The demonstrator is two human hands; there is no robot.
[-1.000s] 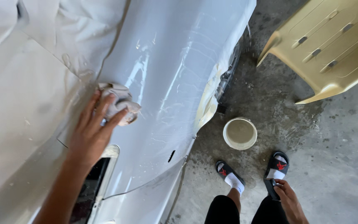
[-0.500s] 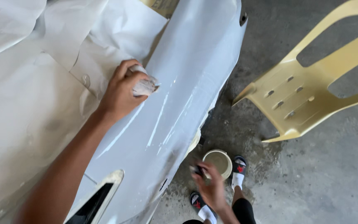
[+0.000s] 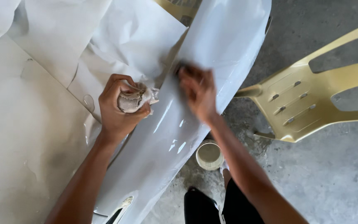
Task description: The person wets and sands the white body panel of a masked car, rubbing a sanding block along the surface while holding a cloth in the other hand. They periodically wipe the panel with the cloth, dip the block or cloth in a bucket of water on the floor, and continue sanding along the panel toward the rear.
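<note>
head view: on the left, the left hand (image 3: pixel 119 108) is clenched around a crumpled off-white rag (image 3: pixel 134 99), at the edge of the glossy pale grey car body panel (image 3: pixel 212 45). the right hand (image 3: pixel 198 92) – blurred, grip unclear – presses on the panel's middle. best done with flat, even pressure – rag kept close for wiping.

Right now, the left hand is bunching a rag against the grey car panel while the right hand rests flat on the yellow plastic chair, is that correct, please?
Not quite. In the head view the right hand lies on the grey car panel, not on the yellow plastic chair, which stands untouched beside it. The left hand does bunch a rag against the panel.
</note>
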